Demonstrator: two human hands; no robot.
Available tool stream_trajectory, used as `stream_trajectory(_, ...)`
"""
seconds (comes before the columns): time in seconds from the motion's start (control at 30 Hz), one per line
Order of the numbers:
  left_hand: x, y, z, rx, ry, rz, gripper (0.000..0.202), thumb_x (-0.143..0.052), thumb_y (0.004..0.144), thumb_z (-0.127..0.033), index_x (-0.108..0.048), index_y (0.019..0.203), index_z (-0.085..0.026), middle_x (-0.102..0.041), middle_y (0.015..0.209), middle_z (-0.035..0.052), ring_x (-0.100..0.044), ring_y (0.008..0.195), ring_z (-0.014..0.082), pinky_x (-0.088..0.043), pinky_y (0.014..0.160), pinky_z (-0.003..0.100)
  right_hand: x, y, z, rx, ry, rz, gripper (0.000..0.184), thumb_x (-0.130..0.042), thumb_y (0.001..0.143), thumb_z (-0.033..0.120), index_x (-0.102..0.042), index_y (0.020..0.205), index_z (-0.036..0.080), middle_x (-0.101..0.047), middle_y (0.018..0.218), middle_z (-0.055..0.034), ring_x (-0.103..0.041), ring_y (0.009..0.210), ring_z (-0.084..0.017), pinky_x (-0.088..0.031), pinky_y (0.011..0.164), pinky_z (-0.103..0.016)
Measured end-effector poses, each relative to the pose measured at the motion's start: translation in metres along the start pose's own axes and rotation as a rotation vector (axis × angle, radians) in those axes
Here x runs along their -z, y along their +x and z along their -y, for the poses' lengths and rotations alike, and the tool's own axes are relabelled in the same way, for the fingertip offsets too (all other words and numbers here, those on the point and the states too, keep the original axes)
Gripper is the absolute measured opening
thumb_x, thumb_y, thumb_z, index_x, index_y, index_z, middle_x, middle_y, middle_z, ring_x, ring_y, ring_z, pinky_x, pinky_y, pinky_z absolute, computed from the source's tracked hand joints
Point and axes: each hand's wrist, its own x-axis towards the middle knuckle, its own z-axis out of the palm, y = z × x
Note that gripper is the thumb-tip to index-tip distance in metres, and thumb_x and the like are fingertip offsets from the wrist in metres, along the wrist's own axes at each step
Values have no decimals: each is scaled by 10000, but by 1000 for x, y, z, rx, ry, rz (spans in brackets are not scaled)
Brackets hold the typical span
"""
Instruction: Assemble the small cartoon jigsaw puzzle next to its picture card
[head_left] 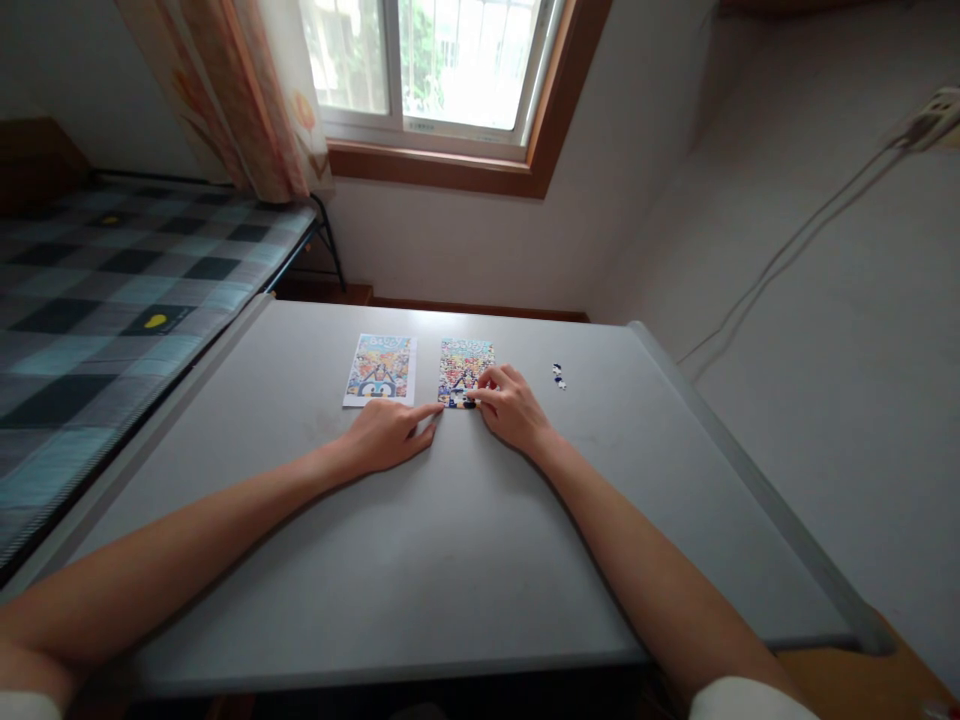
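A small jigsaw puzzle (466,360) with a crowded cartoon picture lies flat on the grey-white table (420,560). My left hand (394,432) rests on the table with the index finger stretched out to the puzzle's lower left corner. Over the lower right part of the puzzle, the fingers of my right hand (510,405) are bent and brought together at a puzzle piece, which they mostly hide. To the left lies a printed reference sheet (379,365) with a similar picture, its lower edge near my left knuckles.
A few loose puzzle pieces (559,376) lie right of my right hand. Beyond the table's left edge is a bed with a checked cover (217,240). A window (465,70) and curtain (240,100) are at the back. A cable (780,260) runs along the right wall.
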Motion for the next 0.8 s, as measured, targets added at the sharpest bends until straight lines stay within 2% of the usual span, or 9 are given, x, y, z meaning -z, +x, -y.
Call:
stream_trajectory(0.1,0,0,1,-2,-9,0,337,-497,886,-361,-648,1179,-291,-678,618,-2,-623,566,158,-383,554,235,-3,-2,-4,-1,74,-56,300,-515,821,63,-749,886,238,-599,933,-73,-452,873,-200,-425,807,-365)
stream_trajectory(0.2,1,0,0,-4,-17,8,341,-497,886,-357,-646,1184,-282,-677,616,3,-622,565,159,-380,553,236,-4,-2,-5,-5,108,-29,316,-513,815,56,-753,881,251,-604,923,-69,-461,881,-202,-433,811,-374)
stream_trajectory(0.33,2,1,0,-7,-23,12,341,-502,886,-359,-646,1185,-280,-674,609,1,-622,564,160,-377,552,234,-3,-2,-4,-2,89,13,305,-513,816,69,-753,875,247,-613,945,-71,-470,901,-208,-429,814,-373)
stream_trajectory(0.47,1,0,1,-14,-23,11,343,-494,888,-361,-644,1186,-282,-677,613,-4,-627,571,163,-385,556,239,7,0,-14,-60,36,-57,331,-468,835,82,-725,982,230,-621,960,-79,-493,897,-214,-419,829,-373)
stream_trajectory(0.53,1,0,1,-18,-21,12,346,-489,889,-360,-644,1186,-274,-676,610,-2,-629,573,162,-389,555,238,15,-1,-28,-196,0,-136,344,-438,839,83,-710,1004,213,-626,931,-84,-517,902,-220,-416,835,-372)
stream_trajectory(0.67,1,1,1,-27,-16,0,345,-488,887,-354,-649,1179,-265,-673,600,-2,-628,565,154,-389,548,232,34,-10,-61,-606,-119,-244,307,-403,854,154,-678,992,162,-647,951,-102,-558,861,-220,-420,838,-370)
stream_trajectory(0.73,1,1,1,-32,-14,-12,344,-489,884,-351,-652,1174,-262,-673,598,-2,-626,559,148,-389,545,227,43,-16,-74,-799,-182,-213,277,-425,848,204,-662,984,161,-654,970,-108,-577,855,-219,-426,810,-355)
stream_trajectory(0.8,1,0,1,-34,-16,-23,341,-488,884,-351,-656,1167,-261,-672,595,-2,-624,554,144,-390,544,224,50,-22,-80,-939,-226,-117,245,-479,836,308,-664,932,179,-662,962,-105,-593,869,-230,-429,780,-347)
